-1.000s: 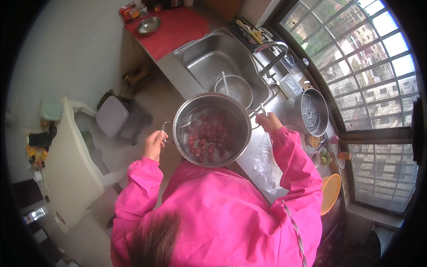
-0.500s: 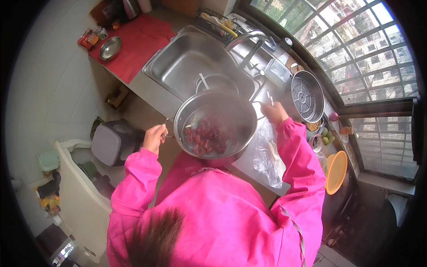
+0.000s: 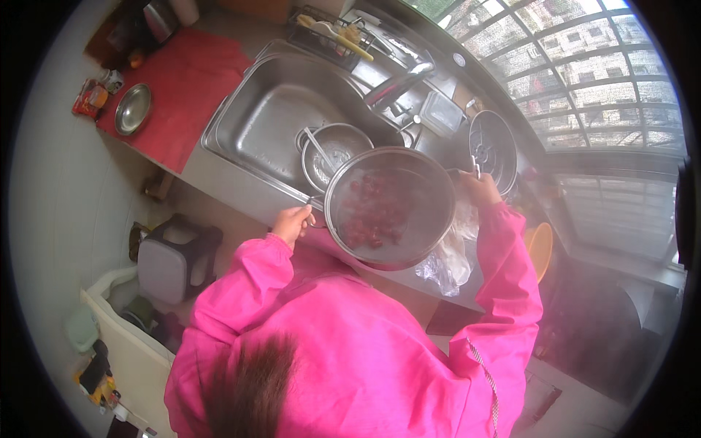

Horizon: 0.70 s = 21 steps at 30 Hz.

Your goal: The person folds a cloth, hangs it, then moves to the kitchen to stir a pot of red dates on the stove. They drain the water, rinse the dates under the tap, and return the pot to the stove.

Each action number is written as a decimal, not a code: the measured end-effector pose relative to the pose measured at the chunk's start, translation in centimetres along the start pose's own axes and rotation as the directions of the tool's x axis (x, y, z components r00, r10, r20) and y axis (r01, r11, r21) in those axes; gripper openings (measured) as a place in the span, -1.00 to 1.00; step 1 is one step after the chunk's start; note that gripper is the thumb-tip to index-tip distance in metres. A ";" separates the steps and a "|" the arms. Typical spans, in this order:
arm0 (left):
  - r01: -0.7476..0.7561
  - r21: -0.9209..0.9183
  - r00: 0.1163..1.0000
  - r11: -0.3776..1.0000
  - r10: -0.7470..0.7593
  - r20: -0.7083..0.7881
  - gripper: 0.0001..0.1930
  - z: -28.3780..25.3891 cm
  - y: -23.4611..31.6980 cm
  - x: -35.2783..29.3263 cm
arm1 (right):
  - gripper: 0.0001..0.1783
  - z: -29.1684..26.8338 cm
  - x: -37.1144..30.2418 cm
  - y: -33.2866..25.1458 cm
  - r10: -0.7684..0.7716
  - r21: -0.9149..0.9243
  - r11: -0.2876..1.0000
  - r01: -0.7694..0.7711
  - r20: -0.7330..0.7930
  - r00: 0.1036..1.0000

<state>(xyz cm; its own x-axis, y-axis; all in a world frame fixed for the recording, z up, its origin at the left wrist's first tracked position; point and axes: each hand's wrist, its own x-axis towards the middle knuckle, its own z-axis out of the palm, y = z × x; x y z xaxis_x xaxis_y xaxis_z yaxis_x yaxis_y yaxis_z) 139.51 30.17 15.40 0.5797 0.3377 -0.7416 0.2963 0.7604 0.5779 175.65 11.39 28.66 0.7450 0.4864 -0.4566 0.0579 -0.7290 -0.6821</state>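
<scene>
Between my hands is a large steel pot, raised in front of my pink sleeves at the sink's near edge. Dark red chunks lie in its bottom, blurred by steam; what they are I cannot make out. My left hand is closed on the pot's left loop handle. On the far side, my right hand grips the other handle, mostly hidden by the fingers. A small pale piece sticks up beside those fingers. Just beyond the pot, a smaller metal bowl with a light-handled utensil sits in the sink.
A curved faucet reaches over the sink. Right of it are a clear container and a round perforated steamer tray. Plastic bags lie under my right forearm. A grey stool stands left; an orange basin is right.
The pot and both hands have shifted right relative to my body. More of the smaller bowl in the sink now shows. Haze has spread across the right side, and the view has turned somewhat.
</scene>
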 end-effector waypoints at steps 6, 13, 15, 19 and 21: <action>0.108 0.035 0.989 0.993 -0.111 0.097 -0.72 0.1 0.5 2.7 | -0.63 -0.7 1.0 -1.4 0.194 -0.267 0.937 -0.225 -0.139 0.971; 0.217 -0.011 0.962 0.976 -0.212 0.173 -0.73 0.4 0.0 4.7 | -0.61 -0.9 2.3 -2.1 0.212 -0.314 0.919 -0.238 -0.117 0.970; 0.244 -0.020 0.956 0.970 -0.237 0.173 -0.74 0.4 -0.3 5.2 | -0.60 -1.0 2.6 -2.5 0.187 -0.365 0.907 -0.211 -0.101 0.977; 0.301 -0.052 0.937 0.952 -0.286 0.199 -0.76 0.3 -0.6 6.0 | -0.61 -0.6 3.5 -3.5 0.236 -0.400 0.878 -0.262 -0.113 0.965; 0.316 -0.051 0.934 0.947 -0.301 0.191 -0.75 0.5 -0.7 6.2 | -0.62 -0.4 3.8 -3.9 0.225 -0.423 0.868 -0.259 -0.129 0.966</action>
<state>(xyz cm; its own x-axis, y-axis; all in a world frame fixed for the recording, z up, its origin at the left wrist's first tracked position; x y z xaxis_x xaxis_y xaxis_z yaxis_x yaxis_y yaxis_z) 143.25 31.47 10.53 0.5975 -0.0198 -0.8016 0.4250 0.8555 0.2957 178.56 15.92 29.82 0.8182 0.2437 -0.5206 0.1388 -0.9626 -0.2325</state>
